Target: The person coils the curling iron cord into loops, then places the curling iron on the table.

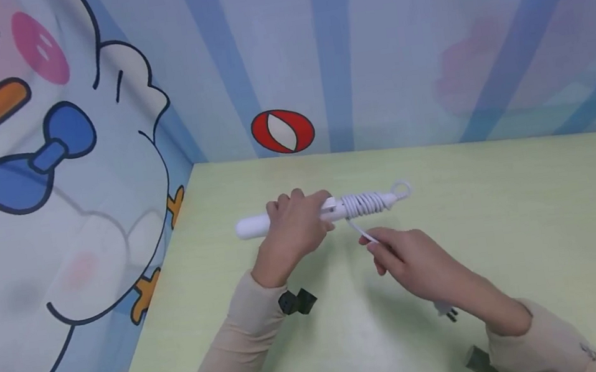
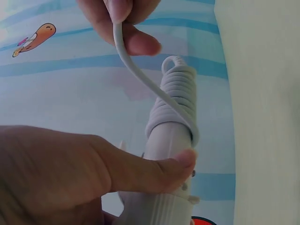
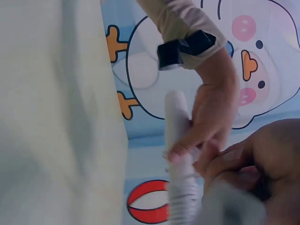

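Note:
A white curling iron (image 1: 254, 227) is held level above the table, its smooth rounded barrel to the left. My left hand (image 1: 294, 227) grips it around the middle, and the left wrist view shows the thumb pressed along its body. Several turns of white cord (image 1: 364, 204) are wound around the handle, with a small loop at its right end. Between thumb and fingers my right hand (image 1: 421, 264) pinches the free stretch of cord, which runs taut from the coils. Below that hand dangles the plug (image 1: 447, 311), its prongs showing.
The pale yellow-green table (image 1: 551, 222) spreads beneath both hands. Behind it stands a blue striped wall (image 1: 392, 41), with a cartoon bird panel (image 1: 115, 260) along the left side. A dark block-shaped device (image 1: 297, 301) sits at the left wrist.

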The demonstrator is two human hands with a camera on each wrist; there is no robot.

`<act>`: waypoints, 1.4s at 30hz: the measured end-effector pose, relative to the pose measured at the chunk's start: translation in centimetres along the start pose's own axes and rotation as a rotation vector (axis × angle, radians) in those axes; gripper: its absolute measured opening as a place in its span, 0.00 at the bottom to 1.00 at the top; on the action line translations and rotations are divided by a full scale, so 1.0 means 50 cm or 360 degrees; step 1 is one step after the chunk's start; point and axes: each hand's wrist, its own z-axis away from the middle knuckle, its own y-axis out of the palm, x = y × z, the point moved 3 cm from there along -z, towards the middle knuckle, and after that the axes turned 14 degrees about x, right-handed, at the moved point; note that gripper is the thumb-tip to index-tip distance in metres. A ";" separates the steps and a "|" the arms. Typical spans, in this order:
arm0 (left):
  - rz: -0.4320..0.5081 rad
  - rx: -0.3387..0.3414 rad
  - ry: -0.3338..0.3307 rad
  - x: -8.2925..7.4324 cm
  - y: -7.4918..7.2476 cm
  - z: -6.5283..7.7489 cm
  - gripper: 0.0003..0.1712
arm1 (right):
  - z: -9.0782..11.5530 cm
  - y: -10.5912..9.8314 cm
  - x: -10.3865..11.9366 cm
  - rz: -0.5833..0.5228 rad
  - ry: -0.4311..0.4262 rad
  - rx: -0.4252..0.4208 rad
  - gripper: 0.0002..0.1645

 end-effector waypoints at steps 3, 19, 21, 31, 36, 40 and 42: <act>-0.0033 0.0018 -0.0009 -0.002 0.000 -0.001 0.25 | 0.003 -0.030 0.012 0.0267 -0.0034 -0.0026 0.11; -0.0173 0.0163 0.0179 -0.016 0.015 0.009 0.27 | -0.024 -0.097 -0.002 0.0930 -0.0424 -0.0314 0.13; -0.0199 0.0171 0.0216 -0.018 0.017 0.012 0.27 | -0.028 -0.100 -0.008 0.0923 -0.0471 -0.0324 0.12; -0.0277 0.0157 0.0447 -0.030 0.016 0.032 0.24 | -0.052 -0.127 -0.039 0.0672 -0.0622 -0.0222 0.10; -0.0226 0.0163 0.0571 -0.028 0.011 0.040 0.26 | -0.061 -0.137 -0.066 0.0516 -0.0562 -0.0074 0.10; -0.0148 0.0149 0.0694 -0.026 0.005 0.045 0.26 | -0.065 -0.144 -0.084 0.0376 -0.0507 -0.0006 0.09; -0.0110 0.0121 0.0750 -0.026 -0.001 0.049 0.25 | -0.066 -0.144 -0.092 0.0282 -0.0487 0.0012 0.09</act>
